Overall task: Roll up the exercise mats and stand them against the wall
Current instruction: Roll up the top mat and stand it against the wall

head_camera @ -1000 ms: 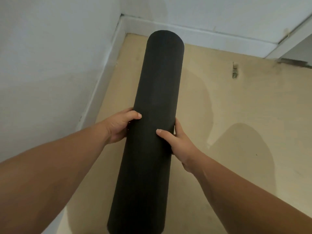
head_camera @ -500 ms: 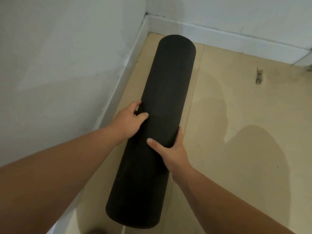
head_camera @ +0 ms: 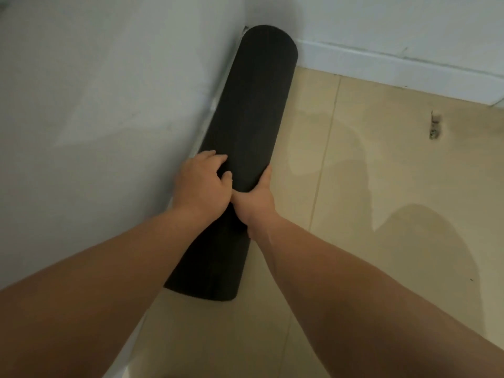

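A black rolled-up exercise mat [head_camera: 251,105] runs along the left wall [head_camera: 95,105], its far end in the room's corner. Whether either end touches the floor I cannot tell. My left hand [head_camera: 200,184] grips the roll from the wall side, fingers curled over its top. My right hand [head_camera: 255,200] holds it from the right side, thumb over the roll, fingers wrapped underneath and hidden. The two hands touch each other near the roll's middle.
White baseboards line the left wall and the back wall [head_camera: 395,31]. The beige tiled floor [head_camera: 354,186] spreads to the right, with a small metal floor fitting [head_camera: 434,124] near the back wall.
The mat has moved left and toward the corner, now lying close along the left wall. My hands have come closer together on the roll.
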Demonstrator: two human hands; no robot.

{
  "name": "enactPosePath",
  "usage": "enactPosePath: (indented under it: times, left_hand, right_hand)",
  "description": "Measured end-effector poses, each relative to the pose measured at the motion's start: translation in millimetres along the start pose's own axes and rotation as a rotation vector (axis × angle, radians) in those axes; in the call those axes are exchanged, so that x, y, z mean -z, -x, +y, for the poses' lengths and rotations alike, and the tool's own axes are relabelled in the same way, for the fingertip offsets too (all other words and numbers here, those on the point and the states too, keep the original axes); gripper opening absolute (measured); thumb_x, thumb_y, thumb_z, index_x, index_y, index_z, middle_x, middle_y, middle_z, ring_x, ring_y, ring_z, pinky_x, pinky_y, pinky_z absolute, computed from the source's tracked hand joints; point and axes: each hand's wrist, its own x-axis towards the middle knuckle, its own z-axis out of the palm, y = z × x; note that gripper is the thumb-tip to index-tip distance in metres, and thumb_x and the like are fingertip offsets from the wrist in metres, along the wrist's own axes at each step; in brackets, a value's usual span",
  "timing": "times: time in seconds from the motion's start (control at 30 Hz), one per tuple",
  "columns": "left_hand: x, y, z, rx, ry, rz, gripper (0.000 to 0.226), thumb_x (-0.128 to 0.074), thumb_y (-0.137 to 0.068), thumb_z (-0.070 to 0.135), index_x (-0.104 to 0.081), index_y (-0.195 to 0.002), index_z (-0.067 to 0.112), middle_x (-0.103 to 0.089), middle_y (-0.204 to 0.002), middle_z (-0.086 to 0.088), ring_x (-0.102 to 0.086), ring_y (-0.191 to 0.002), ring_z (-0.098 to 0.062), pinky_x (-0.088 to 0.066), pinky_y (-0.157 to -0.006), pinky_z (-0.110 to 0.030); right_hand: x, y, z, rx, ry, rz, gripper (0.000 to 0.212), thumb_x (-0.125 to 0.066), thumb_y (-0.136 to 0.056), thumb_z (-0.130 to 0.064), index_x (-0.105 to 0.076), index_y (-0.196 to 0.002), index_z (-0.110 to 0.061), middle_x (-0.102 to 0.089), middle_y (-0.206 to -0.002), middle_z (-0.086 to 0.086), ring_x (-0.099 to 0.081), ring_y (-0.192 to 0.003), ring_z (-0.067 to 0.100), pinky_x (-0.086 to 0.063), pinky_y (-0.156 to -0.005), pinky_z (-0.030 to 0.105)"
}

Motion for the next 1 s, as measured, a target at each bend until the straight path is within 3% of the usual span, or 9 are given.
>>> enactPosePath:
  times: [0.1,0.2,0.33,0.43,0.57,0.67,0.77,0.9,1.0]
  left_hand:
    - [4,-5,3,0.071,0.105,-0.17,0.053,-0.031,-0.107,0.049,-0.035,-0.157,0.029,-0.021,-0.168,0.004,-0.02,-0.154,-0.022,-0.018,-0.124,-0.046]
    - [11,-11,11,0.153,0.173,-0.245,0.055,-0.021,-0.108,0.052,-0.027,-0.159,0.031,-0.015,-0.169,0.008,-0.014,-0.155,-0.02,-0.014,-0.124,-0.046]
    - [9,-12,10,0.099,0.038,-0.268,0.058,-0.018,-0.107,0.053,-0.025,-0.16,0.03,-0.012,-0.17,0.005,-0.013,-0.156,-0.022,-0.015,-0.125,-0.05]
    - [15,-18,11,0.124,-0.126,-0.322,0.059,-0.018,-0.106,0.055,-0.021,-0.16,0.031,-0.012,-0.17,0.001,-0.012,-0.156,-0.023,-0.017,-0.124,-0.056]
    - [48,-3,41,0.116,-0.345,-0.333,0.062,-0.021,-0.105,0.059,-0.018,-0.161,0.032,-0.009,-0.17,0.0,-0.013,-0.155,-0.028,-0.014,-0.121,-0.063]
    - [86,23,80,0.131,-0.302,-0.344,0.068,-0.02,-0.102,0.066,-0.03,-0.158,0.028,-0.019,-0.168,-0.005,-0.021,-0.153,-0.032,-0.021,-0.12,-0.063]
    - [133,65,139,0.125,-0.221,-0.376,0.079,-0.024,-0.096,0.075,-0.042,-0.153,0.024,-0.041,-0.158,-0.01,-0.038,-0.143,-0.034,-0.035,-0.115,-0.056]
    - [219,127,230,0.142,-0.045,-0.402,0.087,-0.029,-0.087,0.083,-0.051,-0.147,0.024,-0.053,-0.147,-0.009,-0.048,-0.135,-0.032,-0.042,-0.111,-0.052]
    - [291,171,296,0.133,-0.039,-0.416,0.057,-0.047,-0.098,0.058,-0.056,-0.141,0.022,-0.059,-0.136,-0.008,-0.056,-0.122,-0.03,-0.049,-0.103,-0.046]
  right_hand:
    - [-2,-16,-12,-0.014,0.019,-0.009,0.13,-0.086,-0.077,-0.049,0.011,-0.163,-0.037,-0.042,-0.159,0.003,-0.047,-0.14,0.027,-0.043,-0.114,0.04]
    - [7,-19,-21,-0.063,0.06,-0.078,0.136,-0.087,-0.075,-0.052,0.016,-0.162,-0.035,-0.039,-0.16,0.004,-0.044,-0.141,0.029,-0.042,-0.113,0.04]
    - [31,-15,-31,-0.071,0.256,-0.185,0.132,-0.084,-0.078,-0.055,0.015,-0.163,-0.031,-0.03,-0.166,0.005,-0.038,-0.147,0.031,-0.039,-0.108,0.039]
    - [54,-8,-39,-0.008,0.352,-0.112,0.119,-0.079,-0.083,-0.056,0.003,-0.165,-0.029,-0.026,-0.169,0.007,-0.033,-0.151,0.033,-0.036,-0.118,0.045]
    - [96,24,-59,-0.004,0.277,0.057,0.101,-0.072,-0.089,-0.057,-0.013,-0.165,-0.025,-0.03,-0.168,0.006,-0.035,-0.151,0.033,-0.037,-0.12,0.051]
    - [140,71,-83,-0.001,0.21,0.174,0.09,-0.071,-0.089,-0.058,-0.033,-0.16,-0.015,-0.045,-0.159,0.01,-0.044,-0.145,0.029,-0.038,-0.119,0.049]
    - [186,137,-119,-0.077,0.173,0.231,0.077,-0.072,-0.09,-0.053,-0.049,-0.15,-0.01,-0.055,-0.149,0.01,-0.053,-0.136,0.027,-0.041,-0.116,0.045]
    - [253,250,-184,-0.234,0.086,0.167,0.05,-0.076,-0.09,-0.036,-0.067,-0.128,-0.005,-0.067,-0.115,0.004,-0.064,-0.112,0.024,-0.052,-0.102,0.047]
    - [305,345,-236,-0.294,0.035,0.079,0.045,-0.077,-0.089,-0.03,-0.068,-0.129,-0.011,-0.067,-0.118,0.004,-0.064,-0.114,0.024,-0.052,-0.105,0.048]
